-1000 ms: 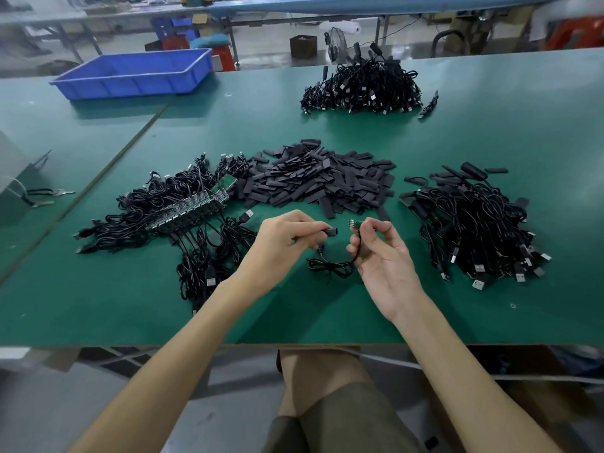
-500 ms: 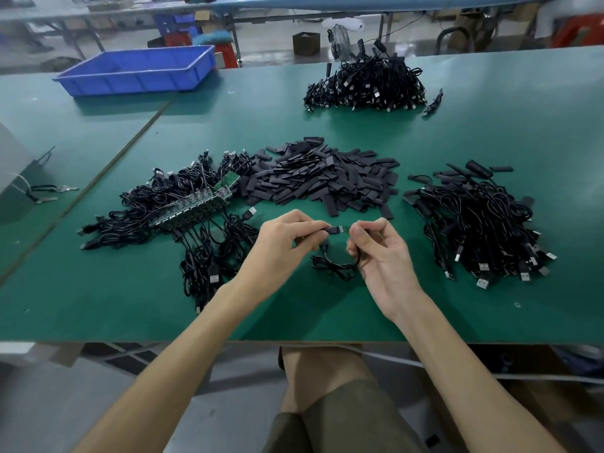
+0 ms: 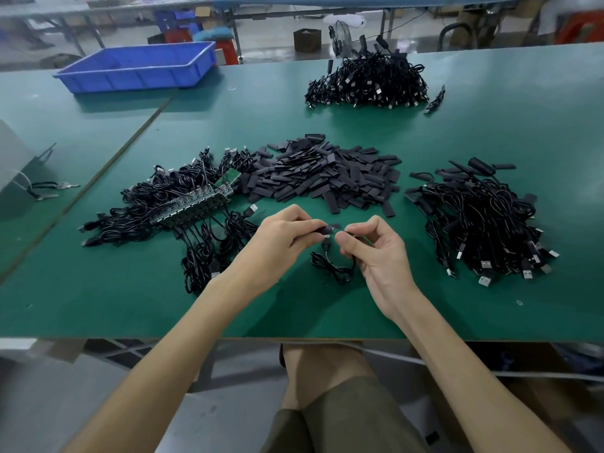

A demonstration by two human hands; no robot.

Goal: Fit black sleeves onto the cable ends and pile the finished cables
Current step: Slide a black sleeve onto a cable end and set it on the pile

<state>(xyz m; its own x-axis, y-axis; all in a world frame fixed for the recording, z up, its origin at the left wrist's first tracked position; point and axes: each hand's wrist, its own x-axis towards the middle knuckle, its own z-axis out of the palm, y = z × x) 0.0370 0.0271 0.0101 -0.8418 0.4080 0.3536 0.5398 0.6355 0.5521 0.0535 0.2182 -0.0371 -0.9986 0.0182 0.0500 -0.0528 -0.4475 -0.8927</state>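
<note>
My left hand [image 3: 281,237] pinches a black sleeve [image 3: 327,229] by its left end, just above the green table [image 3: 98,305]. My right hand [image 3: 376,253] pinches the end of a thin black cable [image 3: 333,269] right at the sleeve's open end. The rest of that cable hangs in a loose coil below both hands. A heap of loose black sleeves [image 3: 327,174] lies behind the hands. Cables with bare green ends [image 3: 183,204] lie to the left. A pile of sleeved cables [image 3: 483,223] lies to the right.
Another cable pile [image 3: 369,83] sits at the far side of the table. A blue bin [image 3: 140,65] stands at the far left. A grey object with loose wires [image 3: 36,188] is at the left edge. The table's front edge runs just above my knees.
My hands have come together. The cable end in my right hand now meets the sleeve in my left hand, where a gap showed a second ago.
</note>
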